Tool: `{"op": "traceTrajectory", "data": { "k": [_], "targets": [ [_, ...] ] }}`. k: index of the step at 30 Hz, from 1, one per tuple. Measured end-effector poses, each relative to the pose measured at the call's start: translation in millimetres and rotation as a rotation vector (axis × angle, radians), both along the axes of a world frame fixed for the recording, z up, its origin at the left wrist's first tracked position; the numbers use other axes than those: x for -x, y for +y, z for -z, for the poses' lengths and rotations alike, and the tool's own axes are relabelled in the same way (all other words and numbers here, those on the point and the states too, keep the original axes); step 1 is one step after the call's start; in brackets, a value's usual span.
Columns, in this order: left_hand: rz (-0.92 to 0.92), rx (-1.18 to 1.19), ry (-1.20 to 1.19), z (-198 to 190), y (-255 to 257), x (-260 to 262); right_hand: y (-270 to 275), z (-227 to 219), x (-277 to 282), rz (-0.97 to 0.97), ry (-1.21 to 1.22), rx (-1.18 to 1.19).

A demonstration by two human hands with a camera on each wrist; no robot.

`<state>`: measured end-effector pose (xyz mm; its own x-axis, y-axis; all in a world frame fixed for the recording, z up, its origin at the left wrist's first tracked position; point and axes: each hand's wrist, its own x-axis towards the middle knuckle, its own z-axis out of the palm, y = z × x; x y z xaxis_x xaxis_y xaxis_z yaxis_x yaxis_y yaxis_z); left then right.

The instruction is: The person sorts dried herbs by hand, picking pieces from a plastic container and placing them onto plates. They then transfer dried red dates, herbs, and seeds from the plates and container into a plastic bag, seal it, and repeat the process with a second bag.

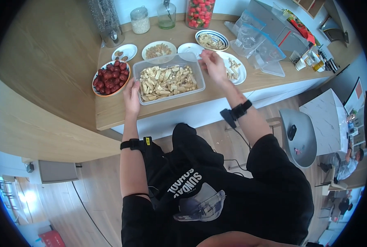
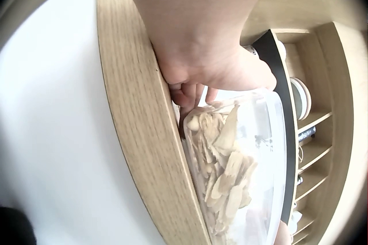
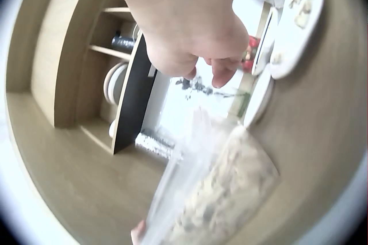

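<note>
A clear plastic container [image 1: 199, 74] full of pale dried slices [image 1: 167, 82] is at the counter's front edge. My left hand [image 1: 132, 95] holds its left side, with the thumb at the rim and the fingers curled low against the wall in the left wrist view. Close to the far right corner is my right hand [image 1: 214, 67], its fingers loosely bent and nothing seen between them. In the right wrist view a gap shows between these fingers [image 3: 223, 74] and the container. Beside the right hand lies a white plate [image 1: 241, 74] with a few pale pieces.
A bowl of dark red fruit [image 1: 111, 78] stands left. Behind are a plate of small tan pieces [image 1: 167, 44], a small plate with brown discs [image 1: 130, 50], a striped bowl [image 1: 224, 43], jars [image 1: 140, 24] and a strawberry-filled container [image 1: 200, 14]. Zip bags [image 1: 269, 51] lie right.
</note>
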<state>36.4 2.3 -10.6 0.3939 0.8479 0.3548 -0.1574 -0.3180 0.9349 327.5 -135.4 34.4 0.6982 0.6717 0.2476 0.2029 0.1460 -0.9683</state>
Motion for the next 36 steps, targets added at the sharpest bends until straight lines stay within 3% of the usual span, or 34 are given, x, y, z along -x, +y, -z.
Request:
{"op": "traceTrajectory", "data": {
  "k": [1, 3, 7, 17, 26, 30, 36],
  "targets": [
    [0.035, 0.054, -0.042, 8, 6, -1, -9, 7, 12, 0.0, 0.011, 0.013],
    [0.033, 0.071, -0.035, 9, 4, -2, -24, 22, 28, -0.104, -0.232, 0.009],
    [0.044, 0.079, -0.073, 7, 5, -1, -32, 51, 23, -0.293, -0.124, -0.022],
    [0.169, 0.159, -0.006, 9, 8, 4, -34, 48, 31, -0.305, -0.024, -0.069],
    [0.152, 0.065, 0.01, 10, 8, 3, -34, 48, 37, -0.226, -0.12, -0.092],
    [0.128, 0.138, -0.099, 15, 11, 1, -38, 45, 38, -0.218, -0.169, -0.023],
    [0.113, 0.245, -0.064, 17, 11, 4, -36, 51, 35, -0.145, -0.26, -0.048]
  ]
}}
